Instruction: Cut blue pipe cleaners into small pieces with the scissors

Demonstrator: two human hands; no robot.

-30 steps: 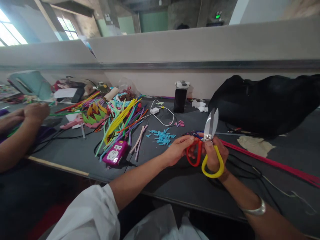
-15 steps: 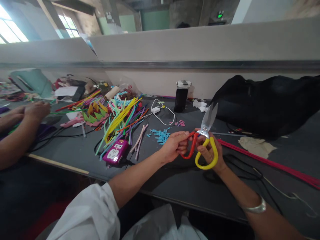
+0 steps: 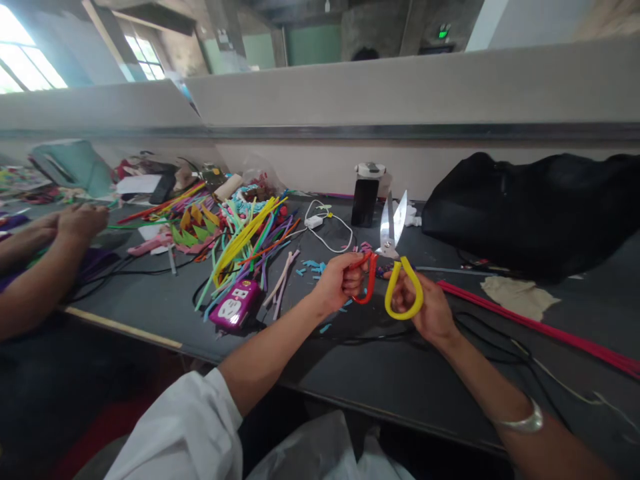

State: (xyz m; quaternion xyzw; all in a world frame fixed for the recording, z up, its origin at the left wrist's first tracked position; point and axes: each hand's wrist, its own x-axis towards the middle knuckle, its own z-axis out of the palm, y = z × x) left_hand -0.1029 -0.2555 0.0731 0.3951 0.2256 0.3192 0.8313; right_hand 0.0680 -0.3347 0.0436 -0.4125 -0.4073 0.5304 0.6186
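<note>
A pair of scissors (image 3: 389, 249) with one red and one yellow handle is raised above the dark table, blades pointing up and away and spread apart. My left hand (image 3: 336, 283) is closed around the red handle. On the other side, my right hand (image 3: 434, 312) grips the yellow handle, its fingers partly hidden behind the loop. Short blue cut pieces (image 3: 314, 267) lie scattered near my left hand, which covers part of them. A few pink pieces (image 3: 366, 247) show just behind the red handle.
Left of my hands are a purple box (image 3: 236, 305) and a heap of colourful pipe cleaners (image 3: 245, 240). A tumbler (image 3: 366, 197) and a black bag (image 3: 525, 213) stand at the back. Red stems (image 3: 540, 320) lie right. Another person's hands (image 3: 75, 227) are far left.
The scissor blades have spread apart, and the scissors have shifted left and turned more upright. The blue pieces are more spread out, some now closer to the table's front.
</note>
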